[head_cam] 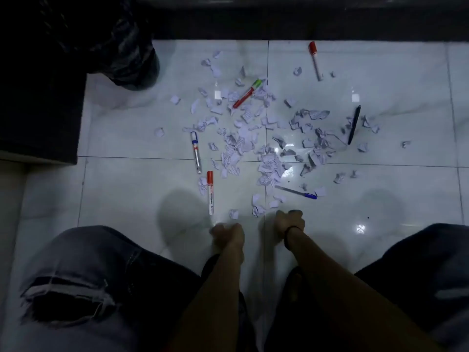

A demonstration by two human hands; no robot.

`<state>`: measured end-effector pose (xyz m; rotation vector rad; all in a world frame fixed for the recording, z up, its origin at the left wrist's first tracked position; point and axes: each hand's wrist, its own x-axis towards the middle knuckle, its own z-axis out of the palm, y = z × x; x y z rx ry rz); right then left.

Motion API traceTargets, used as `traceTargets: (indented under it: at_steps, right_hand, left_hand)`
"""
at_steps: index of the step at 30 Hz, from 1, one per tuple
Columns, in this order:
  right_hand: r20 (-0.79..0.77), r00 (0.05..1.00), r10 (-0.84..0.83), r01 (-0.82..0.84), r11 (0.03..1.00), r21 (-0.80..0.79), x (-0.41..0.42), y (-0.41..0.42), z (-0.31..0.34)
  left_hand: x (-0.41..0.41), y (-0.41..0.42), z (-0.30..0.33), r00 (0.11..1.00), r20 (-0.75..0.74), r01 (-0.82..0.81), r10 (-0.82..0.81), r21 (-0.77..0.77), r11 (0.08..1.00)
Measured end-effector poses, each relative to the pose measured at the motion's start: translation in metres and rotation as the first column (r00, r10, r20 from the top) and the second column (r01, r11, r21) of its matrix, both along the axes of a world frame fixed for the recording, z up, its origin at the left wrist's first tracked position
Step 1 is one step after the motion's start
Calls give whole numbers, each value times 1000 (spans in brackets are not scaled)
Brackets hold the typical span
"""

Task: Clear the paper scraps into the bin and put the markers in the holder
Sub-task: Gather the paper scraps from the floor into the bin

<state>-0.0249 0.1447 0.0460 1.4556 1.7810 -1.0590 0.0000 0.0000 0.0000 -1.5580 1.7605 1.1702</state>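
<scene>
Markers and pens lie scattered among torn paper on the white tiled floor point(380, 237) — six writing tools in all. Four are markers: a red-capped marker point(210, 193) nearest the left hand, a blue-banded marker point(196, 152) just beyond it, a red-and-green marker point(247, 93) lying diagonally on the upper part of the heap, and a second red-capped marker point(315, 60) well apart at the far right. Two are pens: a black pen point(354, 124) at the right edge of the litter and a blue-capped pen point(297, 192) near the right hand. The paper scraps point(253, 143) are too many to count, thickest where four tiles meet, with loose bits strewn outward. At the far left stands a bin lined with a black bag point(132, 62); its inside is not visible. No holder can be made out. The left hand point(227, 235) is curled into a fist low over the floor, blurred — whether it holds a scrap I cannot tell. The right hand point(290, 222) is likewise clenched, with a dark band at the wrist, its contents hidden. Grey ripped jeans point(83, 280) cover the left knee.
</scene>
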Motion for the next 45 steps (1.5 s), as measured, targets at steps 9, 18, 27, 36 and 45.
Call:
traceTargets:
  at_steps: [9,18,27,36,45]
  right_hand:
    - [-144,989,12,-40,980,-193,-62,-10,-9]
    - [-307,728,613,-505,782,364,-88,35,6]
    - [-70,544,836,-697,497,516,-54,60,-17]
    - [14,502,865,-808,463,364,-29,85,6]
    - [-112,885,451,-370,830,417,-17,96,6]
  left_hand:
    - [-108,43,47,997,-80,2,16,220,976]
    - [-166,35,71,942,-240,272,-233,142,952]
    - [-62,59,55,982,92,-181,164,223,958]
    - [-121,103,24,986,-90,-93,138,382,919]
    - [-153,65,57,925,-342,111,-162,-164,980]
